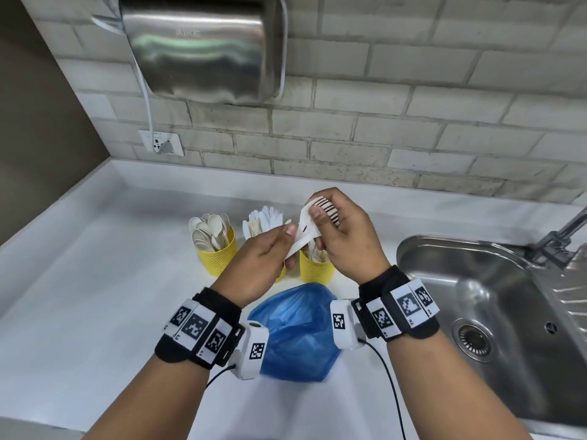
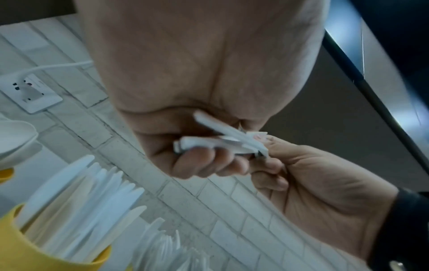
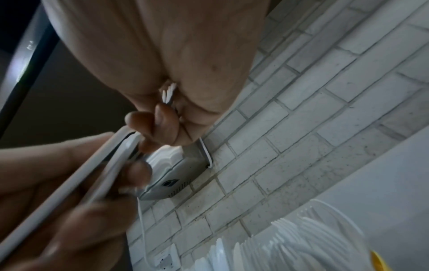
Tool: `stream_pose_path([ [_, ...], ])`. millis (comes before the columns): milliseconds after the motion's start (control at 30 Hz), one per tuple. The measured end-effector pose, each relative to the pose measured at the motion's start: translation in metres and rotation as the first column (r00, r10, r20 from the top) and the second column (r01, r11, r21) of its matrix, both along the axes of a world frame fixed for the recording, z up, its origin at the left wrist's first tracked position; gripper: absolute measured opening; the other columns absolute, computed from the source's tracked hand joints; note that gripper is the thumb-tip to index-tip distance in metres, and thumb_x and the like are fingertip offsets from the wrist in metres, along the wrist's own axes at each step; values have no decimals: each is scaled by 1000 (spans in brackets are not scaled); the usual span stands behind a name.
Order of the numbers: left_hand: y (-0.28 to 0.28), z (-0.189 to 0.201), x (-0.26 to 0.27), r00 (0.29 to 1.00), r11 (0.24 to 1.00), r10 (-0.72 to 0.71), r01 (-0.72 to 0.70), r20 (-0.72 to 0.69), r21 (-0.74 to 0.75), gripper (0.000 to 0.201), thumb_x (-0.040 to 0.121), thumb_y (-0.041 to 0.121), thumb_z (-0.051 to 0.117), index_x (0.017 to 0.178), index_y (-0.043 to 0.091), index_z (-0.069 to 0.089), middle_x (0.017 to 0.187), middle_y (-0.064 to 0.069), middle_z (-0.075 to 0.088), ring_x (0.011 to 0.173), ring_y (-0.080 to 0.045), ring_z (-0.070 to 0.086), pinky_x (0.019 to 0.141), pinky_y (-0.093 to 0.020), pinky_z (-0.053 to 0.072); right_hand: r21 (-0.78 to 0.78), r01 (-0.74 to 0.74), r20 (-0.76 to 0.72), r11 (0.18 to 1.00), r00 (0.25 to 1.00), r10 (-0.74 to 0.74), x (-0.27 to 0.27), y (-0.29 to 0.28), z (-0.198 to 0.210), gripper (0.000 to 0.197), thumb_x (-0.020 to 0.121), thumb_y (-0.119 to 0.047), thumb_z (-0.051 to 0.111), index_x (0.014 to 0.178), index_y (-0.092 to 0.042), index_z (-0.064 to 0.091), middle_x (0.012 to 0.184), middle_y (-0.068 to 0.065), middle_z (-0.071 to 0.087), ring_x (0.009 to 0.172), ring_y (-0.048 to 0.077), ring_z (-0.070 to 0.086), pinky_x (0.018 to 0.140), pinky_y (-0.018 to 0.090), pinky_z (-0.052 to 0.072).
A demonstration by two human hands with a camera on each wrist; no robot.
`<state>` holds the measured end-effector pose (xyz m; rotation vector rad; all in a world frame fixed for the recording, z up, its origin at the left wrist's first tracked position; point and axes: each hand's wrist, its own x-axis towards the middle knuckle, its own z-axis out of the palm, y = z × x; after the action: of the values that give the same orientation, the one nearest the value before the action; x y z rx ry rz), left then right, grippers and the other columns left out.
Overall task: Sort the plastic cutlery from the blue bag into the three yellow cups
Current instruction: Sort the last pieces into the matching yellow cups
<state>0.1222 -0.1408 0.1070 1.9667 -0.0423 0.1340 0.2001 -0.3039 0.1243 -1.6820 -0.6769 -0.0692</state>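
Note:
Both hands hold a bundle of white plastic forks (image 1: 305, 231) in the air above the yellow cups. My left hand (image 1: 289, 246) pinches the handle ends (image 2: 209, 144). The tine end (image 3: 168, 93) sits inside the curled fingers of my right hand (image 1: 317, 217). On the counter, the left yellow cup (image 1: 217, 260) is full of spoons. The middle cup (image 1: 281, 274) holds knives (image 2: 76, 198) and is mostly hidden behind my left hand. The right cup (image 1: 316, 271) stands under my right hand. The crumpled blue bag (image 1: 295, 331) lies between my wrists.
A steel sink (image 1: 476, 281) with a faucet (image 1: 559, 236) lies to the right. A metal hand dryer (image 1: 203, 49) hangs on the brick wall, its cord plugged into a socket (image 1: 162, 142). White counter (image 1: 95, 281) stretches to the left.

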Motion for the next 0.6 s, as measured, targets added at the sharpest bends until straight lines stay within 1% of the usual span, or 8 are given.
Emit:
stream_pose_path([
  [100, 11, -11, 8, 988, 988, 153, -153, -5, 17, 36, 111, 41, 35, 102, 26, 66, 84, 2, 65, 71, -9, 59, 67, -22, 46, -4, 120, 52, 993, 992, -119, 13, -11, -1, 7, 105, -16, 54, 104, -13, 60, 77, -1, 60, 56, 15, 57, 54, 42, 53],
  [200, 25, -26, 19, 966, 961, 260, -259, 6, 97, 24, 109, 31, 43, 104, 22, 64, 88, 0, 66, 75, -15, 60, 70, -30, 47, 40, 274, 74, 961, 958, -276, 29, -28, -1, 7, 105, -13, 53, 104, -11, 60, 79, -6, 60, 59, 8, 57, 52, 32, 53],
  [233, 29, -32, 22, 963, 951, 269, -269, 21, 153, 19, 107, 27, 47, 104, 19, 64, 88, -2, 66, 74, -14, 59, 70, -30, 46, 31, 319, 91, 947, 943, -321, 34, -34, -2, 8, 106, -13, 52, 105, -12, 60, 80, -6, 60, 60, 5, 57, 53, 32, 54],
  [300, 32, -45, 26, 965, 925, 258, -262, 51, 275, 9, 103, 22, 56, 103, 18, 64, 91, 0, 64, 74, -8, 58, 72, -29, 45, -26, 386, 142, 922, 915, -379, 43, -43, -4, 10, 106, -15, 51, 107, -15, 61, 79, -7, 62, 60, 6, 60, 59, 40, 59],
  [367, 33, -58, 30, 971, 895, 231, -239, 66, 377, 11, 99, 22, 62, 108, 17, 65, 97, 1, 63, 76, -6, 56, 78, -30, 49, -84, 420, 163, 904, 900, -404, 51, -47, -10, 11, 106, -15, 49, 107, -17, 60, 77, -6, 63, 58, 10, 62, 65, 47, 59],
  [467, 32, -75, 35, 979, 844, 194, -201, 66, 497, 23, 95, 23, 67, 117, 14, 66, 109, -1, 64, 91, -14, 59, 88, -34, 52, -130, 459, 124, 879, 887, -445, 65, -48, -25, 12, 104, -16, 47, 105, -18, 59, 76, -5, 62, 59, 14, 64, 69, 51, 58],
  [533, 30, -81, 38, 983, 813, 173, -174, 56, 555, 28, 94, 21, 68, 121, 13, 66, 115, -3, 65, 104, -21, 61, 94, -35, 50, -177, 484, 121, 857, 875, -469, 73, -48, -36, 13, 100, -22, 45, 103, -19, 58, 79, -1, 63, 68, 29, 67, 73, 52, 56],
  [600, 29, -86, 40, 986, 787, 164, -155, 40, 598, 30, 94, 19, 66, 123, 13, 67, 118, -5, 67, 111, -25, 60, 97, -35, 49, -212, 493, 112, 844, 870, -480, 77, -46, -46, 15, 99, -21, 45, 104, -17, 59, 84, 0, 65, 75, 36, 66, 76, 49, 56],
])
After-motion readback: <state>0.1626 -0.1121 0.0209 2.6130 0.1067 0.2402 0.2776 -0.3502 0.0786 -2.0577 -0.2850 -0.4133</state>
